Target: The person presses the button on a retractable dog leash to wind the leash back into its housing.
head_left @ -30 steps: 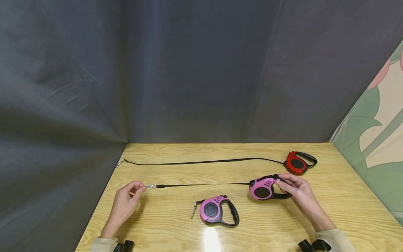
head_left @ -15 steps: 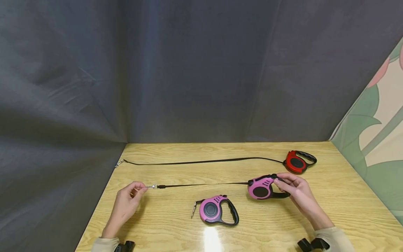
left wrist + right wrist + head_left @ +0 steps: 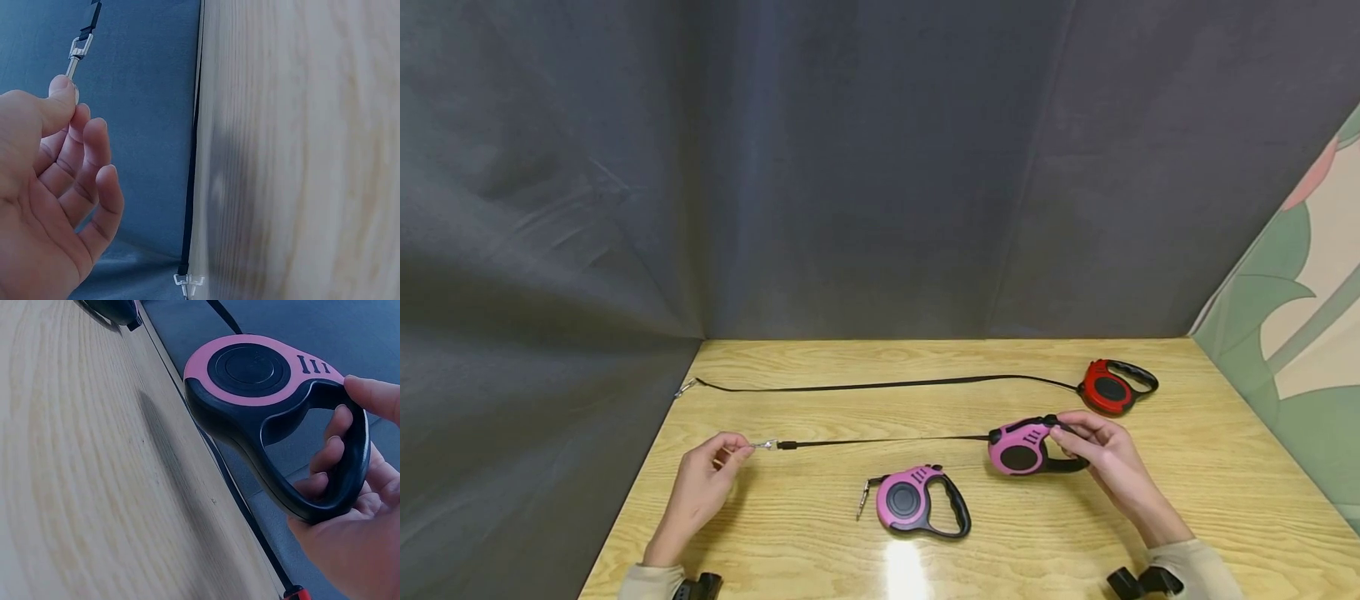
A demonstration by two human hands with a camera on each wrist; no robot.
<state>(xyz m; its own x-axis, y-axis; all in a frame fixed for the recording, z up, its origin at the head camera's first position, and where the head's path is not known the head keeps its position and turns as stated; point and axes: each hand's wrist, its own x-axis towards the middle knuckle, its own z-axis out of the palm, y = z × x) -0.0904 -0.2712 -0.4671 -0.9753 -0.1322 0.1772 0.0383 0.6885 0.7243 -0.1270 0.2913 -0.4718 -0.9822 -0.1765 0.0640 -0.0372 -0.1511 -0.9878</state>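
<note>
My left hand (image 3: 703, 492) pinches the metal snap hook (image 3: 74, 62) of a black leash cord (image 3: 880, 440) between thumb and fingertips, at the left of the table. That cord runs taut to a pink and black retractable leash (image 3: 1018, 447) on the right. My right hand (image 3: 1112, 467) grips its black handle (image 3: 356, 444), with the fingers curled through the loop in the right wrist view. The leash is held above the table. A second pink retractable leash (image 3: 904, 500) lies between the hands, nearer to me, its short metal clip (image 3: 862, 500) at its left side.
Behind the hands lies a red retractable leash (image 3: 1107, 388) at the back right. Its black cord (image 3: 880, 385) stretches left across the wooden table (image 3: 820, 533) to a metal clip (image 3: 686, 388) at the edge. Dark grey cloth (image 3: 880, 167) hangs behind and to the left.
My right hand has drifted slightly left with the pink leash, and my left hand very slightly right with the hook. The cord stays taut, and the other leashes lie where they were.
</note>
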